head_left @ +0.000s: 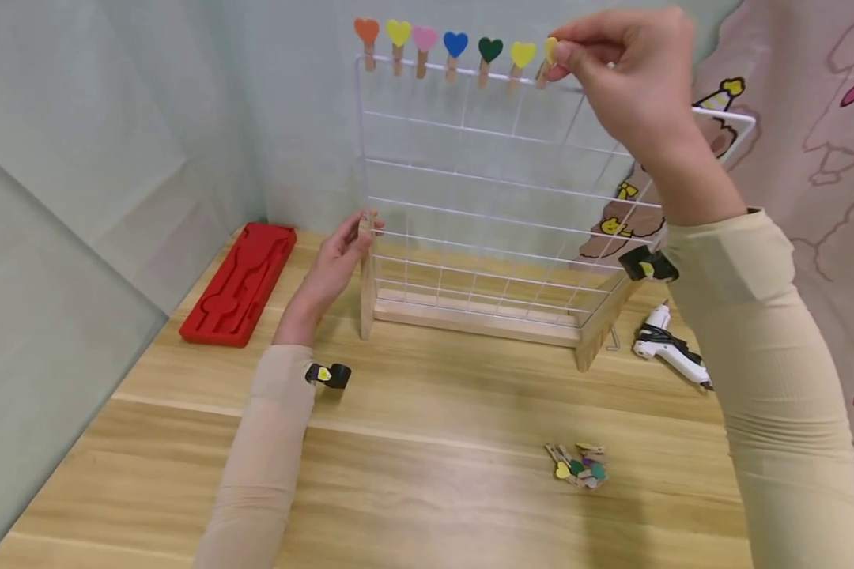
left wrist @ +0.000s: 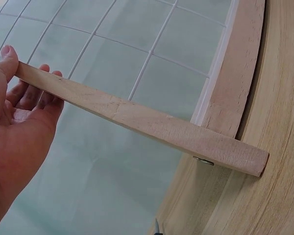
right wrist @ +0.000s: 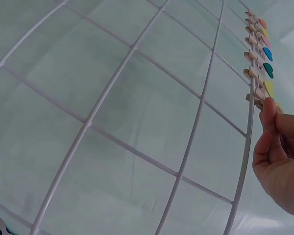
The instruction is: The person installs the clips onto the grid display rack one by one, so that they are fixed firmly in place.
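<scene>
A white wire grid panel (head_left: pixel 470 175) stands upright in a wooden base (head_left: pixel 470 316). My left hand (head_left: pixel 334 261) grips the top of its left wooden upright (left wrist: pixel 137 112), thumb on one side and fingers on the other. Up at the top wire, my right hand (head_left: pixel 633 75) pinches a wooden clothespin (head_left: pixel 543 73) with a yellow heart, partly hidden by the fingers. To its left, several heart clothespins sit clipped along that wire: orange, yellow, pink, blue (head_left: pixel 455 45), dark green and yellow. The right wrist view shows the pinched clothespin (right wrist: pixel 255 99) at the near end of the row.
A small pile of heart clothespins (head_left: pixel 576 468) lies on the wooden table (head_left: pixel 427 474) in front. An open red case (head_left: pixel 238 284) is at the left. Right of the stand lie a white glue gun (head_left: pixel 665 344) and a hex key (head_left: pixel 614 340). A patterned curtain (head_left: pixel 811 118) hangs behind.
</scene>
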A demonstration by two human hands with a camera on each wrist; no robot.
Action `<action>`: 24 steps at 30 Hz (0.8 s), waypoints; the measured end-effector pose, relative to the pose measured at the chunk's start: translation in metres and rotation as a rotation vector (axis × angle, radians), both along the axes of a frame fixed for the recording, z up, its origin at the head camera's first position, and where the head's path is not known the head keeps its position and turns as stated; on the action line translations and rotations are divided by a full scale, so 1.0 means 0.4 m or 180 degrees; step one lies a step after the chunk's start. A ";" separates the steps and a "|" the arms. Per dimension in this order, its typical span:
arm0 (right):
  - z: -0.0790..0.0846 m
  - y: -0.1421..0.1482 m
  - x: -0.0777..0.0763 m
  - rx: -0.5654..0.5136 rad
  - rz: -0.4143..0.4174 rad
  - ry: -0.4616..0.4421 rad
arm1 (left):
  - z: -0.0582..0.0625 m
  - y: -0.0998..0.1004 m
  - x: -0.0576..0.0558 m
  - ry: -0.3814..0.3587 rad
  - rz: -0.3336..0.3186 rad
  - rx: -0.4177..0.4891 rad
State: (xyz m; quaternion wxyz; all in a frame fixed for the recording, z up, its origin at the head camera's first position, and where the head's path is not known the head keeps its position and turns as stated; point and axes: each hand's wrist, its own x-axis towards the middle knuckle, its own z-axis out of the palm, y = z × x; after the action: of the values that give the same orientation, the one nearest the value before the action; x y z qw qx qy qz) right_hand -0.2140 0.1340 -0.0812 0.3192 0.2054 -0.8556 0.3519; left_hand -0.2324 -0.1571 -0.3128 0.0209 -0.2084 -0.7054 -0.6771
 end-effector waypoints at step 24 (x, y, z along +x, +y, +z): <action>0.005 0.028 0.044 0.0557 -0.0184 -0.0386 | 0.010 0.018 0.005 -0.0058 -0.0027 -0.0030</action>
State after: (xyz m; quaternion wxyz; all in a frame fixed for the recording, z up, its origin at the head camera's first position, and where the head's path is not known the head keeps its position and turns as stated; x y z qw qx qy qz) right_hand -0.1966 0.1451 -0.0793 0.2577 0.1860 -0.9064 0.2783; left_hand -0.2303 -0.1497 -0.3088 0.0107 -0.2053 -0.7079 -0.6757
